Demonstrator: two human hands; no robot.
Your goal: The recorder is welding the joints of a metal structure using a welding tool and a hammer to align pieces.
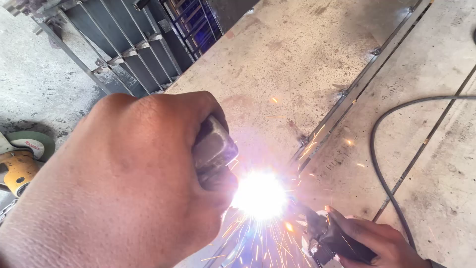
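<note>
Both hands are bare: left hand grips a dark handle, right hand clasps the electrode holder; sparks could burn them

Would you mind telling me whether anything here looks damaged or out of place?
Sparks scatter from the bright welding arc across the metal sheet, close to both bare hands: the left hand and the right hand on the black electrode holder.

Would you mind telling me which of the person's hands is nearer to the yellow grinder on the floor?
Left. The left hand, fisted around a dark tool, is just right of the grinder; the right hand, holding the welding holder, is far across, beyond the arc.
</note>
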